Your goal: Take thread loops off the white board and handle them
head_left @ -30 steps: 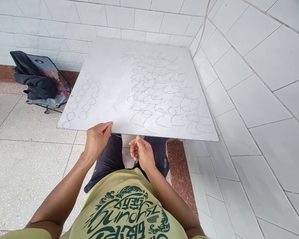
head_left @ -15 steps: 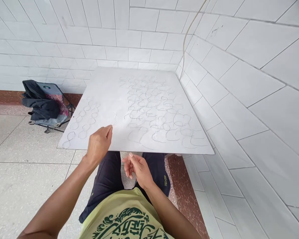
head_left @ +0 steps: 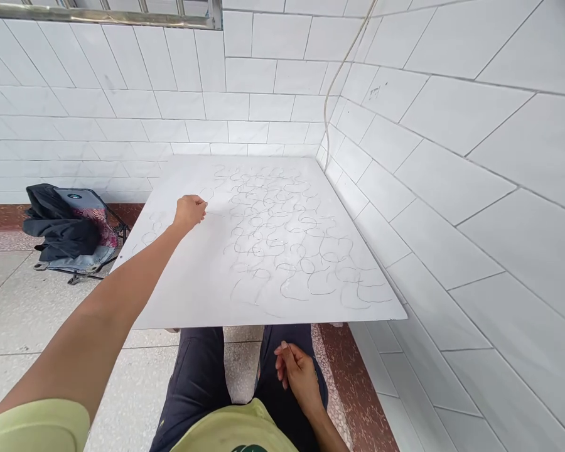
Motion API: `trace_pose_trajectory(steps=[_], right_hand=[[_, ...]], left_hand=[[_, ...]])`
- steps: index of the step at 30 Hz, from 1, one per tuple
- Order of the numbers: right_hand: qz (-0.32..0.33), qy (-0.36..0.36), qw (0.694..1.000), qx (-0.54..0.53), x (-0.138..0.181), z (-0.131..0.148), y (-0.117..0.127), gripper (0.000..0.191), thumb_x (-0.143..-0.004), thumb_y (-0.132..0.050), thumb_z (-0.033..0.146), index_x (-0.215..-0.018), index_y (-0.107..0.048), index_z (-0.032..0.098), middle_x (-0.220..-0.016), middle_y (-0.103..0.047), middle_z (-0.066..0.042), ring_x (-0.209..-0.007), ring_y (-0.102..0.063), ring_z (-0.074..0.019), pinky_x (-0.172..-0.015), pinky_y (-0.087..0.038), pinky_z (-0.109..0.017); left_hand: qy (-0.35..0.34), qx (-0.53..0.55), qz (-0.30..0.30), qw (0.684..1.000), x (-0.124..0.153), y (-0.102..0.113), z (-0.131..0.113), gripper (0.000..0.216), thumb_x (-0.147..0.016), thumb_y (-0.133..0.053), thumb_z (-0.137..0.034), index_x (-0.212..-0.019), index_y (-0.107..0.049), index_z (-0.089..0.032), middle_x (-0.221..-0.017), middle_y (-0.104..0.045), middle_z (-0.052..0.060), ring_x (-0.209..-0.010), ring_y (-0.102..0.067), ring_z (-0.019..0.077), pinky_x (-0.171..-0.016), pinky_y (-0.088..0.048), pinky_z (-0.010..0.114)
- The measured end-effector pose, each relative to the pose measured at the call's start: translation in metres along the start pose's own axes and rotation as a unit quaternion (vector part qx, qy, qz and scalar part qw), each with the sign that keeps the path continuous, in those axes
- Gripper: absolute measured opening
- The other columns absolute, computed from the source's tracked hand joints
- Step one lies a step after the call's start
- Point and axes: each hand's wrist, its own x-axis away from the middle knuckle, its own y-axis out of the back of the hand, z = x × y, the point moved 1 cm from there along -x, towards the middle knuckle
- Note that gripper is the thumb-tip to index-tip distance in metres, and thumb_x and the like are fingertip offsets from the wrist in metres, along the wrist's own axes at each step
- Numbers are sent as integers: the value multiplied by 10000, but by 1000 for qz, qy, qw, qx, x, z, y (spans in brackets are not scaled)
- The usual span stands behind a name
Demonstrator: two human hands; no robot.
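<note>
The white board [head_left: 179, 282] fills the middle of the view, its right edge running just beside the tiled wall [head_left: 433, 169] and its far edge close to the back wall. Open floor tiles [head_left: 32, 326] lie left of the board, with a folding chair [head_left: 75, 226] near its left edge, a dark jacket [head_left: 61, 223] draped over it. The left hand [head_left: 189, 212] reaches out over the board's far-left part, its fingertips [head_left: 198, 201] pressed together in a pinch on a thin wire [head_left: 215, 214]. That short strand points right from the pinch, roughly parallel to the board's near edge. More wire loops [head_left: 282, 245] lie in a tangled spread across the board's right part. The right hand [head_left: 299, 375] sits below the board's near edge, above a dark trouser leg [head_left: 287, 402], fingers loosely curled and slightly apart; whether they hold anything fine is too hard to tell.
</note>
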Motion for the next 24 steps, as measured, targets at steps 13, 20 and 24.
trace_pose_trajectory(steps=[13,20,24], right_hand=[[11,50,994,97,-2,-16,-9,553,-1013,-500,661,-839,-677,167,-635,-598,-12,-509,-546,-149,-493,-398,-256],[26,64,989,129,-4,-16,-9,539,-1036,-468,627,-851,-677,165,-646,-604,-9,-509,-550,-150,-502,-400,-256],[33,66,987,142,-2,-21,-4,524,-1041,-463,614,-869,-679,168,-658,-603,-7,-517,-540,-148,-508,-400,-255]], left_hand=[[26,-104,18,994,-74,-41,-1,76,-888,-709,-248,-861,-712,-177,-864,-722,136,-735,-684,249,-663,-539,372],[33,-144,-22,989,-68,-19,3,368,-943,-657,-441,-1163,-720,-153,-952,-717,163,-828,-711,293,-748,-574,417],[38,-203,-71,976,-64,47,22,316,-962,-614,-350,-1090,-746,-93,-943,-731,181,-927,-707,296,-877,-562,411]])
